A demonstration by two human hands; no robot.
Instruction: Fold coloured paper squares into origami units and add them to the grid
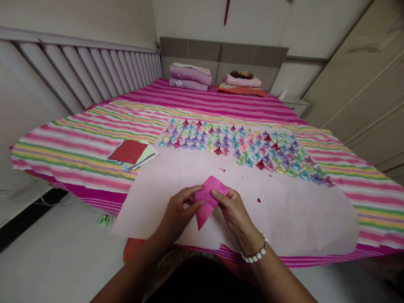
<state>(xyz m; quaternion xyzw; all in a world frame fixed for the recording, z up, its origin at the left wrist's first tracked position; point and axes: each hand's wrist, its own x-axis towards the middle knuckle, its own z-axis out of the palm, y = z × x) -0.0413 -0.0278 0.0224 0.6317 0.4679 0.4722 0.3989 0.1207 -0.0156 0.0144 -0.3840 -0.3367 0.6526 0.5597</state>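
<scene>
Striped bedspread | left hand: pinching creased pink paper | right hand: pinching its opposite side

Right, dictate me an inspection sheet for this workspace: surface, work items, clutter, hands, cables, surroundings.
Surface: large pale sheet spread over a striped bed cover.
Work items: creased pink paper held up; paper stack at left, red on top; small folded paper pieces in rows on the far side.
Clutter: small red scraps on the sheet; green object on the floor, unclear what.
Hands: left hand and right hand both grip the pink paper; white-beaded bracelet on the right wrist.
Cables: thin pale strand low at left, possibly a cable.
Surroundings: headboard, folded bedding, railing.
</scene>
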